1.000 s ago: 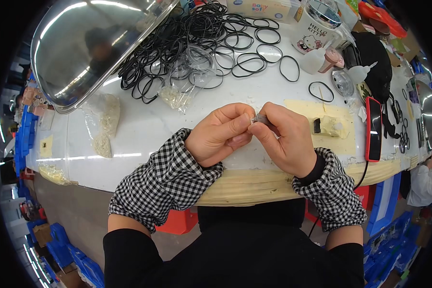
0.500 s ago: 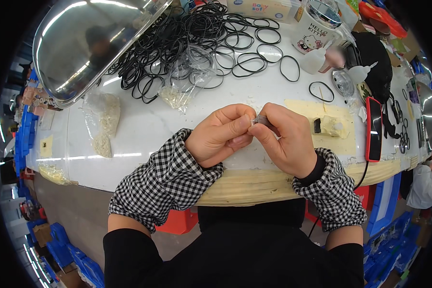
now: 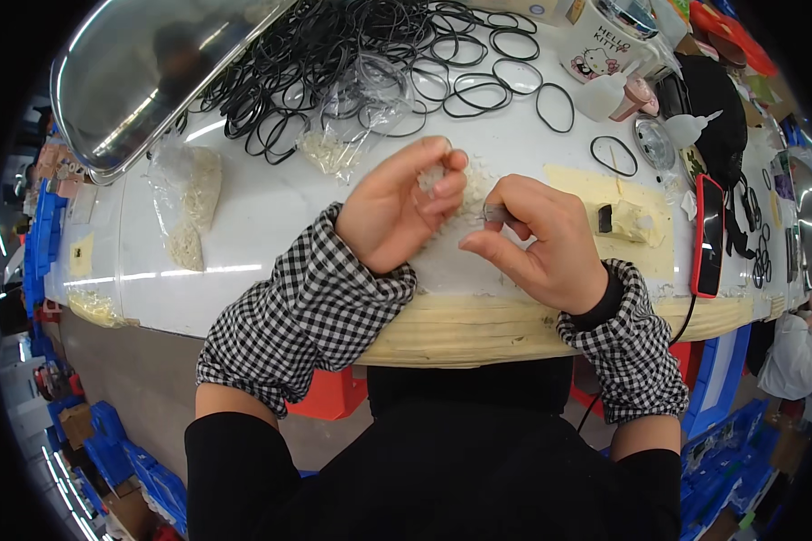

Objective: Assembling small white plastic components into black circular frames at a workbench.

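Note:
My left hand [image 3: 404,209] is raised over the table with its fingers loosely curled and apart; I see nothing held in it. Behind its fingers is a scatter of small cream-white bits [image 3: 465,200]. To the right, my right hand [image 3: 541,236] is curled round a small grey metal piece [image 3: 496,214], gripped by the bent forefinger while the thumb stands a little away. Most of that piece is hidden by the fingers. A gap separates the two hands. Black rubber rings [image 3: 555,107] lie loose beyond them.
A heap of black rings [image 3: 334,54] fills the back, beside a shiny metal cover [image 3: 153,81]. Plastic bags of pale bits [image 3: 189,212] lie left. At right are a yellowish block [image 3: 636,223], a red-edged phone [image 3: 709,236] with a cable, and a white mug [image 3: 595,50].
My hands, together at the fingertips before, have parted. The left has moved up and left and its fingers have loosened; the right keeps the grey metal piece. The view has shifted slightly.

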`<state>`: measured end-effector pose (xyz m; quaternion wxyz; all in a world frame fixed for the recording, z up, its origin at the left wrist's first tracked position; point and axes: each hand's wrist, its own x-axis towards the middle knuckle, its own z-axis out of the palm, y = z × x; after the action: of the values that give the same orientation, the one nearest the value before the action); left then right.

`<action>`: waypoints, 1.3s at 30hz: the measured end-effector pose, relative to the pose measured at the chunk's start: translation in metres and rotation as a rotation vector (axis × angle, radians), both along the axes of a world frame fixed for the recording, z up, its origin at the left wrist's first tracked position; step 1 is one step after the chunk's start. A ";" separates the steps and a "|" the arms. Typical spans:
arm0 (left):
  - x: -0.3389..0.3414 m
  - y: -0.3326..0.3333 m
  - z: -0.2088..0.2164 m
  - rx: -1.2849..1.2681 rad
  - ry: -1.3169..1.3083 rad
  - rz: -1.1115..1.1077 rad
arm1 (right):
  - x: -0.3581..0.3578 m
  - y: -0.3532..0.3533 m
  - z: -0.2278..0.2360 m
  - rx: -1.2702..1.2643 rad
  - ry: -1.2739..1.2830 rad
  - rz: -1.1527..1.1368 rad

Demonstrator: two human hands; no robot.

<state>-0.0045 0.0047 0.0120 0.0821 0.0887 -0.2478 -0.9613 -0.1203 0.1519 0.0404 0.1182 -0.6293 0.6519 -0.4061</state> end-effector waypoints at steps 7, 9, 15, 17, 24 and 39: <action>0.001 -0.018 -0.009 0.169 0.006 0.172 | 0.012 -0.001 -0.017 0.146 0.127 0.222; 0.002 -0.017 -0.009 0.153 -0.017 0.166 | 0.015 -0.002 -0.021 0.183 0.184 0.235; 0.002 -0.015 -0.007 0.141 -0.046 0.147 | 0.026 -0.001 -0.025 0.266 0.336 0.148; 0.002 -0.014 -0.005 0.077 -0.069 0.116 | 0.024 -0.001 -0.023 0.199 0.262 0.088; 0.004 0.008 0.001 -0.215 -0.140 -0.186 | 0.002 -0.006 -0.001 -0.169 -0.099 -0.106; 0.005 0.011 -0.002 -0.219 -0.029 -0.111 | 0.004 -0.004 -0.005 -0.210 -0.092 -0.191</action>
<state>0.0004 0.0159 0.0101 0.0344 0.0792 -0.3571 -0.9301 -0.1164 0.1474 0.0352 0.0423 -0.5539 0.6567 -0.5101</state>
